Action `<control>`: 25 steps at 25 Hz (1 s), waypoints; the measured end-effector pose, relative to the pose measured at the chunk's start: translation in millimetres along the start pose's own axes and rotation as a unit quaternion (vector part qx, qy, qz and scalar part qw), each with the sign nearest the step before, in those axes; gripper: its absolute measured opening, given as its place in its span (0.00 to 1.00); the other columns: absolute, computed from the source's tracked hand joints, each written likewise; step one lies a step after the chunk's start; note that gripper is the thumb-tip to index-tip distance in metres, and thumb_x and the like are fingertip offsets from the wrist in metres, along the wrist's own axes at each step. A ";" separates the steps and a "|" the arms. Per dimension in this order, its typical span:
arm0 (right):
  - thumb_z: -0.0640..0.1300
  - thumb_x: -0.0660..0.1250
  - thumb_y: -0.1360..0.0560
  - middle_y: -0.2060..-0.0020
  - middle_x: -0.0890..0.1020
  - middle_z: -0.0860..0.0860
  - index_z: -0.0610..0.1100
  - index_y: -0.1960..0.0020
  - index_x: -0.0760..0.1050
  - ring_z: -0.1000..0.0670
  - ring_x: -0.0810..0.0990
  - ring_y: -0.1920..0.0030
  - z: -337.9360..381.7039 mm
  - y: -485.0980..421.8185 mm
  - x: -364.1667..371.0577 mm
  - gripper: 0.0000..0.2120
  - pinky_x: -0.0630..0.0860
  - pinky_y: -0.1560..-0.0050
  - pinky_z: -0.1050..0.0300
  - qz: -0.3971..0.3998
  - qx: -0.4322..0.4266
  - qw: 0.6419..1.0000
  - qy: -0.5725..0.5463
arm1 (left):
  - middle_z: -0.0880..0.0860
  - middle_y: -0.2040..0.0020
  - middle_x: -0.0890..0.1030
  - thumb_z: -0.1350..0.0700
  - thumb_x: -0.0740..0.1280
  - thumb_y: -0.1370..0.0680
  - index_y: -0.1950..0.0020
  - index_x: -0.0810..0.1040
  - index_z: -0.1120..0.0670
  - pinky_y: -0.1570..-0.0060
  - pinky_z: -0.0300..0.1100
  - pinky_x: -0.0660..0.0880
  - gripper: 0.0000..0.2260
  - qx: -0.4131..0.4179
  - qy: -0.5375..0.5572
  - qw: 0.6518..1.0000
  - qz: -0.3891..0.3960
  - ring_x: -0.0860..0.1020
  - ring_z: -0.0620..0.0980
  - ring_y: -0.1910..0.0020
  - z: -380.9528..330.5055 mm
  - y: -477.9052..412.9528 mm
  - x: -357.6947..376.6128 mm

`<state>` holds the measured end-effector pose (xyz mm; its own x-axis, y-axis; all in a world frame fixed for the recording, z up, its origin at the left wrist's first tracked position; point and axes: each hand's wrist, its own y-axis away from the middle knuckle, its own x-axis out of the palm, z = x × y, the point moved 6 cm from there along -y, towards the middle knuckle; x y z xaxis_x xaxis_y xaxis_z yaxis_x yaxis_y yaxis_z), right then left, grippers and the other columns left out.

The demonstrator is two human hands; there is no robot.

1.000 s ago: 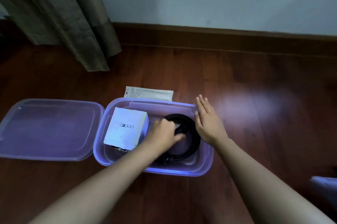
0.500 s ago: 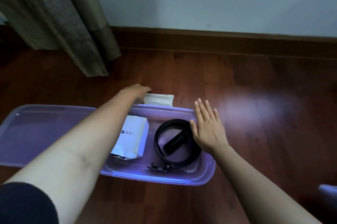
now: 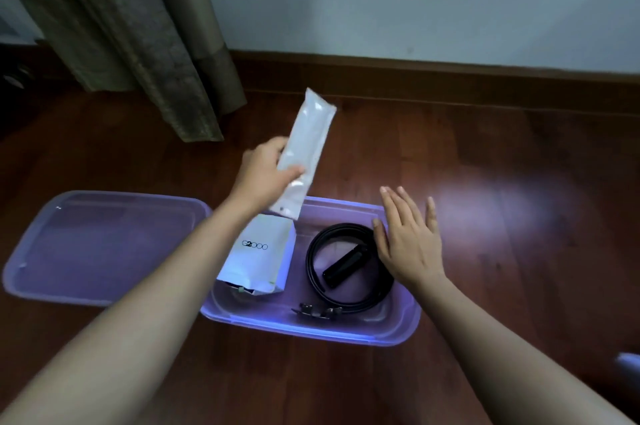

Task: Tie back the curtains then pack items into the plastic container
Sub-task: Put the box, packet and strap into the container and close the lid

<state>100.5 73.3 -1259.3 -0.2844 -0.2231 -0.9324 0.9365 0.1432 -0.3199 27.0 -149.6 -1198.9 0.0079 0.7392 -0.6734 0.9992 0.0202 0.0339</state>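
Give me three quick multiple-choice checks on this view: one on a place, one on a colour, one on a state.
1. Where is the lid?
A) on the floor, left of the container
B) closed on the container
C) leaning on the wall

2. What colour is the coiled belt?
A) red
B) black
C) white

3. What is the state of the white pouch?
A) lying on the floor
B) packed in the container
C) held in the left hand, in the air

Answers:
1 A: the lid lies flat on the floor beside the open container.
2 B: the belt's coil is black.
3 C: the left hand grips the pouch, lifted off the floor.
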 end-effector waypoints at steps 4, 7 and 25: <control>0.49 0.59 0.20 0.50 0.83 0.48 0.44 0.31 0.68 0.50 0.81 0.53 32.0 -9.9 0.0 0.20 0.75 0.48 0.56 0.103 0.152 0.888 -0.423 | 0.49 0.53 0.84 0.60 0.73 0.28 0.43 0.74 0.49 0.50 0.49 0.79 0.16 -0.091 0.196 0.973 0.077 0.83 0.46 0.55 8.3 84.3 20.5; 0.42 0.66 0.23 0.58 0.84 0.48 0.44 0.34 0.69 0.51 0.83 0.59 59.9 -3.2 22.3 0.18 0.79 0.56 0.57 0.217 0.292 0.681 -0.636 | 0.48 0.52 0.84 0.55 0.72 0.27 0.42 0.71 0.47 0.52 0.44 0.80 0.16 -0.131 0.188 0.968 0.106 0.83 0.44 0.55 18.1 111.5 35.9; 0.47 0.69 0.28 0.43 0.71 0.45 0.45 0.32 0.66 0.43 0.75 0.47 98.0 11.2 5.7 0.26 0.69 0.50 0.56 0.195 0.173 0.903 -0.342 | 0.43 0.27 0.32 0.20 0.32 0.42 0.24 0.43 0.41 0.25 0.49 0.45 0.50 0.008 -0.252 0.942 0.220 0.30 0.45 0.27 99.8 125.3 27.0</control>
<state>129.5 -20.8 -1251.7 0.1634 -0.7804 -0.6035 0.9795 0.0555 0.1935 156.2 -194.3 -1286.5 0.4353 0.2595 -0.8621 0.8951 -0.2268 0.3838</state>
